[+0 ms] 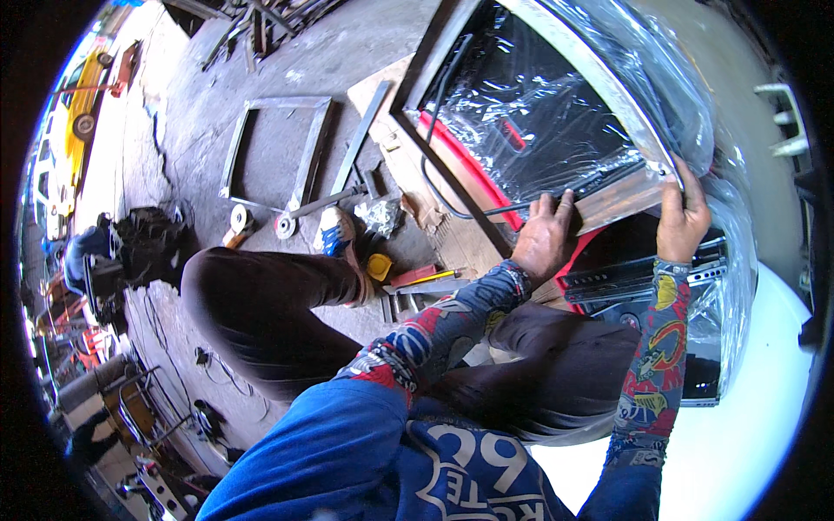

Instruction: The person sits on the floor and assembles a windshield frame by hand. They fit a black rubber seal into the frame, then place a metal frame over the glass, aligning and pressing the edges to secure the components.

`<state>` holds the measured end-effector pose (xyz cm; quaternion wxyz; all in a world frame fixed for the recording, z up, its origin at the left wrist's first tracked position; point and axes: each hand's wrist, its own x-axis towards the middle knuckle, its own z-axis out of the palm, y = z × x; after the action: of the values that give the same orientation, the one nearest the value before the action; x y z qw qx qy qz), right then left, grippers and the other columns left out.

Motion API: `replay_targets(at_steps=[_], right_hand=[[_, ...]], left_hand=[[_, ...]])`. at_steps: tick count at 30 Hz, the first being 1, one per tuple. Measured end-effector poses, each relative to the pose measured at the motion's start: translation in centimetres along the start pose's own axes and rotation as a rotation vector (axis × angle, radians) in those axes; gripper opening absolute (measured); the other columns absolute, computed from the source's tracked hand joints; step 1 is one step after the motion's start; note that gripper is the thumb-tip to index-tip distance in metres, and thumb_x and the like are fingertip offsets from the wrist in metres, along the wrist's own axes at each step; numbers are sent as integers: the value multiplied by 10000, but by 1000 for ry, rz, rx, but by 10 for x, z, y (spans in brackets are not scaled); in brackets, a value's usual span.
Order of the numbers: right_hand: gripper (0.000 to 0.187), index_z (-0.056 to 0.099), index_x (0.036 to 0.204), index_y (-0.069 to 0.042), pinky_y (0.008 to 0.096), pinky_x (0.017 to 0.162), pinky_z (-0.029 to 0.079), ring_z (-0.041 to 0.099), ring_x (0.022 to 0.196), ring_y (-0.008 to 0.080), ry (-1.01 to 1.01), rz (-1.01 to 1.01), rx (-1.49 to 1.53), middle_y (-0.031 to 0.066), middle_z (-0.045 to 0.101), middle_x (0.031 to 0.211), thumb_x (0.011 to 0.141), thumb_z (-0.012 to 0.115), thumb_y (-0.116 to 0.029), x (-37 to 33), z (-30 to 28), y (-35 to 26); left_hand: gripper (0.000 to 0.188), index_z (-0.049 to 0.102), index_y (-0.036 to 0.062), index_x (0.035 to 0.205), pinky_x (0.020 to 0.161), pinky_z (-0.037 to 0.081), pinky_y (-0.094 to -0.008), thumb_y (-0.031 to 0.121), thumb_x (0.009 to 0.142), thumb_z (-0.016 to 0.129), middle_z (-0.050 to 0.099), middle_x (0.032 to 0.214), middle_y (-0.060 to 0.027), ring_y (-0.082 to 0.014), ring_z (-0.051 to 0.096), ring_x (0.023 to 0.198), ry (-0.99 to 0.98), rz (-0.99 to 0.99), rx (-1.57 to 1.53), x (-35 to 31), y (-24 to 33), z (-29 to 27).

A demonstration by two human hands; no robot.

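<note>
A welded metal frame (615,201) with bare grey bars leans over a plastic-wrapped black panel (539,130) with a red edge. My right hand (682,217) grips the frame's near right corner, thumb and fingers around the bar. My left hand (544,239) is closed over the near rail, farther left, its fingertips on the upper face. A thin black bent rod (427,169) curves along the frame's left side and runs toward my left fingers. Whether those fingers also press the rod is hidden.
On the concrete floor lie a smaller rectangular metal frame (314,143), a flat steel bar (360,135), a hammer (334,200) and a yellow tape measure (379,267). Wrapped black rails (647,273) stand beside my right forearm. A yellow vehicle (82,113) is at far left.
</note>
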<state>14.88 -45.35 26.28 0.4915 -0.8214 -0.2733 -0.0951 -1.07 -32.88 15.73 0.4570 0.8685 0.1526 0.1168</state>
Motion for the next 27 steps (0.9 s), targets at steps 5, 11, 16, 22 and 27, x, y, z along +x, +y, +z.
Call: replay_targets(at_steps=[5, 11, 16, 22, 27], right_hand=[[298, 641, 1214, 46, 298, 929, 468, 610, 1032, 162, -32, 123, 77, 96, 679, 1151, 956, 543, -65, 1, -3, 8], [317, 630, 1225, 56, 321, 926, 473, 616, 1048, 195, -35, 115, -8, 132, 671, 1173, 963, 531, -94, -1, -7, 12], [368, 628, 1230, 52, 338, 936, 464, 609, 1066, 216, -8, 171, -157, 142, 663, 1189, 942, 544, -161, -3, -7, 16], [445, 609, 1271, 30, 305, 812, 508, 613, 1021, 204, 26, 339, -111, 129, 644, 1193, 926, 566, -248, -2, -12, 17], [443, 599, 1257, 68, 289, 789, 518, 637, 959, 203, -1, 291, -115, 157, 649, 1128, 913, 590, -212, 1, -19, 17]], left_hand=[[720, 409, -18, 1398, 964, 439, -487, 341, 843, 696, 497, 1170, -262, -435, 508, 1104, 64, -8, -51, -23, -23, -31], [253, 693, 7, 976, 836, 509, -467, 232, 869, 647, 670, 961, -230, -395, 639, 926, 228, -518, 54, -101, -174, -110], [228, 725, 48, 884, 802, 545, -446, 243, 827, 622, 705, 896, -198, -366, 690, 879, 358, -912, 294, -166, -297, -169], [354, 646, 77, 1178, 886, 509, -456, 159, 840, 582, 665, 1059, -187, -387, 633, 1018, 350, -773, 340, -139, -347, -180], [662, 443, 124, 1411, 940, 501, -462, 124, 780, 643, 536, 1257, -250, -435, 582, 1104, 100, -775, 343, -110, -365, -170]])
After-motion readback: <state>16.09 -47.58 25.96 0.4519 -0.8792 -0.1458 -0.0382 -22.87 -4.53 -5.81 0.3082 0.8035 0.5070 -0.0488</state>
